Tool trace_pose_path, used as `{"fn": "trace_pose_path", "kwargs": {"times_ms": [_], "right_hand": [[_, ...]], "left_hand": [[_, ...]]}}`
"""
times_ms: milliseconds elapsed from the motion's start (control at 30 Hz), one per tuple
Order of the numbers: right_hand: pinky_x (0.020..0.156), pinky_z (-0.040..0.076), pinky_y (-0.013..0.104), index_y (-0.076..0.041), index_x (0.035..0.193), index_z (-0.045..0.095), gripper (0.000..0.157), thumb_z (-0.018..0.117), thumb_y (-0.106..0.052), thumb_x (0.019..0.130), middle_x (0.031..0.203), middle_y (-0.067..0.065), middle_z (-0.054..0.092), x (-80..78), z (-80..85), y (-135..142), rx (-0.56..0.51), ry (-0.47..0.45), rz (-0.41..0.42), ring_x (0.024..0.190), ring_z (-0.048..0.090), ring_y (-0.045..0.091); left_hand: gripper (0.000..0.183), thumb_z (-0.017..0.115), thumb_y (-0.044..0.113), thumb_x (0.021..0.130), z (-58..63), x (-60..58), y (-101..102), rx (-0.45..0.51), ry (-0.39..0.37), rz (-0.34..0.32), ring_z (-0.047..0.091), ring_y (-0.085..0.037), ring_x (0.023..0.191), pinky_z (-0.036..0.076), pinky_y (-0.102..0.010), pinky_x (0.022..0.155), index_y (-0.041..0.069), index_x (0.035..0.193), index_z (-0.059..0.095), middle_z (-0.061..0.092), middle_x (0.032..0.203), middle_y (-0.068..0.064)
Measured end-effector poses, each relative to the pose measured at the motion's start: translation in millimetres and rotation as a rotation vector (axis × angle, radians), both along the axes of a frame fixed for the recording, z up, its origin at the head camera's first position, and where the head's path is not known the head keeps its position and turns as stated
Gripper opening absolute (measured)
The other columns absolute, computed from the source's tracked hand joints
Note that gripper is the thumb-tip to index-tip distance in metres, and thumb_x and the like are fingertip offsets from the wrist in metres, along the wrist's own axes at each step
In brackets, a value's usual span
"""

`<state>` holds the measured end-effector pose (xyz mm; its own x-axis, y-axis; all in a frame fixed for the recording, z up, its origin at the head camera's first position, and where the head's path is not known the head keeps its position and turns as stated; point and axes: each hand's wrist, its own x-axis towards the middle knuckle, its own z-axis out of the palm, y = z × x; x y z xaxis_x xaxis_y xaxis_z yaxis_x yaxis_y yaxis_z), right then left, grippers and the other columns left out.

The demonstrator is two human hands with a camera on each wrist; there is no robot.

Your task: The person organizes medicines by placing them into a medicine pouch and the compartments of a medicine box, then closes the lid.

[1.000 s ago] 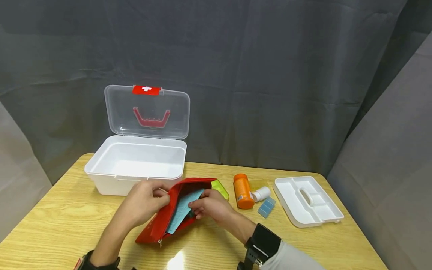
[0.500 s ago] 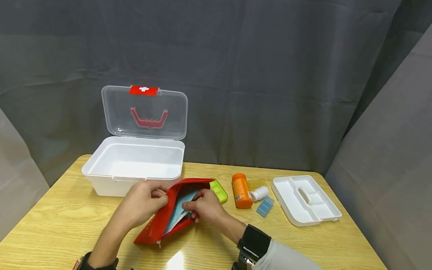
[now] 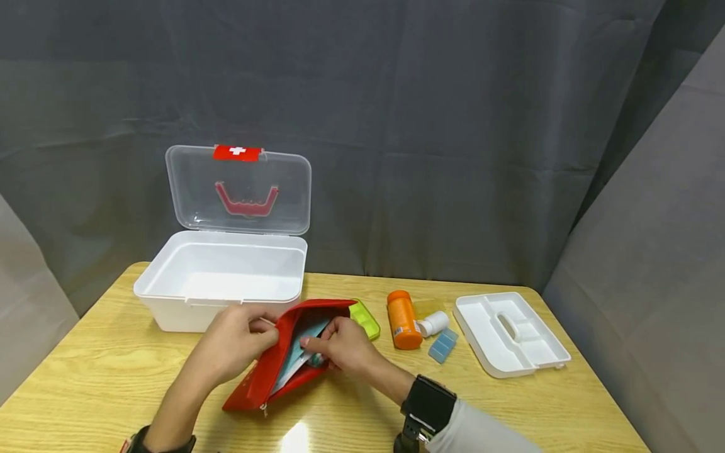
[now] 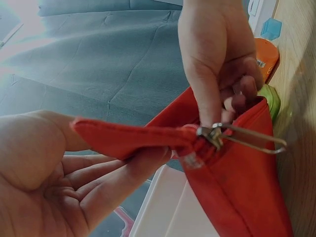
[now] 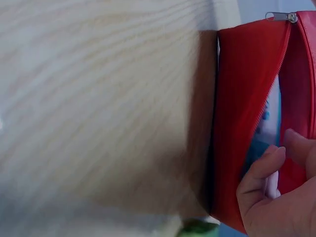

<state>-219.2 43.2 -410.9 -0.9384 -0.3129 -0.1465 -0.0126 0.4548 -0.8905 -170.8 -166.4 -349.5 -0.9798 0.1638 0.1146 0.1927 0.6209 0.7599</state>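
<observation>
A red zip pouch stands tilted on the table with its mouth spread open. My left hand pinches the upper edge of its near side; in the left wrist view the thumb and fingers hold the red fabric by the zip pull. My right hand reaches into the mouth with curled fingers. A blue-and-white packet lies inside, its edge between that hand's thumb and fingers. A small teal thing shows below the thumb; its kind is unclear. The pouch's bottom is hidden.
Behind the pouch stands a white first-aid box, its clear lid raised. To the right lie a lime-green case, an orange bottle, a white bottle, a blue pill box and a white divided tray.
The right hand has moved slightly left and deeper into the pouch, and the blue-and-white packet sits lower inside. The left hand keeps its pinch on the edge. The head view has shifted slightly.
</observation>
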Motion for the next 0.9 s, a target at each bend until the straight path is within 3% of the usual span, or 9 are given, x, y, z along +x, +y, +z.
{"fn": "trace_pose_path", "kwargs": {"times_ms": [200, 367, 467, 567, 700, 800, 900], "right_hand": [[0.046, 0.051, 0.032, -0.004, 0.075, 0.059, 0.027, 0.074, -0.020, 0.091, 0.058, 0.001, 0.055, -2.6, 18.1, 15, 0.081, 0.052, 0.117, 0.046, 0.051, 0.014], [0.055, 0.056, 0.035, 0.001, 0.081, 0.063, 0.019, 0.067, -0.012, 0.094, 0.066, 0.016, 0.063, -11.5, 32.1, 32, 0.168, 0.026, 0.182, 0.052, 0.056, 0.015], [0.060, 0.058, 0.036, 0.005, 0.084, 0.066, 0.017, 0.063, -0.007, 0.095, 0.070, 0.018, 0.065, -22.2, 35.9, 43, 0.217, 0.012, 0.192, 0.056, 0.058, 0.016], [0.059, 0.057, 0.034, 0.003, 0.080, 0.065, 0.016, 0.060, -0.003, 0.094, 0.068, 0.012, 0.062, -32.3, 36.6, 53, 0.255, 0.022, 0.151, 0.058, 0.058, 0.017], [0.054, 0.044, 0.025, -0.003, 0.077, 0.062, 0.016, 0.061, -0.003, 0.092, 0.065, 0.003, 0.055, -42.4, 33.0, 61, 0.360, 0.130, 0.064, 0.056, 0.050, 0.014], [0.056, 0.037, 0.025, -0.004, 0.083, 0.064, 0.010, 0.063, -0.007, 0.092, 0.072, 0.003, 0.058, -48.2, 27.1, 61, 0.452, 0.233, 0.008, 0.060, 0.049, 0.015], [0.061, 0.044, 0.028, -0.001, 0.098, 0.068, 0.013, 0.066, -0.013, 0.092, 0.087, 0.008, 0.067, -52.5, 20.3, 58, 0.508, 0.283, -0.025, 0.072, 0.058, 0.018]], "left_hand": [[0.021, 0.060, 0.002, 0.080, -0.2, 0.2, -1, 0.000, 0.010, 0.004, 0.058, -0.012, 0.068, 0.045, -0.024, 0.060, 0.009, 0.094, 0.074, 0.069, 0.074, 0.004], [0.020, 0.060, 0.002, 0.080, -0.5, 0.2, -1, -0.003, 0.014, 0.006, 0.057, -0.011, 0.067, 0.044, -0.024, 0.059, 0.010, 0.092, 0.074, 0.068, 0.073, 0.004], [0.020, 0.059, 0.002, 0.080, -0.7, 0.0, -1, -0.002, 0.015, 0.007, 0.056, -0.012, 0.066, 0.044, -0.023, 0.058, 0.010, 0.092, 0.074, 0.068, 0.072, 0.004], [0.020, 0.059, 0.002, 0.080, -0.8, 0.2, -1, -0.002, 0.014, 0.009, 0.056, -0.012, 0.066, 0.044, -0.024, 0.058, 0.010, 0.092, 0.074, 0.067, 0.071, 0.004], [0.020, 0.060, 0.002, 0.081, -0.7, -0.2, -1, -0.006, 0.013, 0.012, 0.056, -0.012, 0.065, 0.043, -0.024, 0.058, 0.011, 0.091, 0.074, 0.067, 0.071, 0.004], [0.020, 0.060, 0.002, 0.081, -0.6, -0.6, -2, -0.007, 0.011, 0.013, 0.056, -0.012, 0.066, 0.043, -0.024, 0.058, 0.011, 0.092, 0.074, 0.067, 0.072, 0.004], [0.020, 0.060, 0.003, 0.081, -0.3, -0.7, -2, -0.009, 0.011, 0.015, 0.056, -0.012, 0.066, 0.044, -0.024, 0.058, 0.011, 0.092, 0.074, 0.068, 0.072, 0.004]]}}
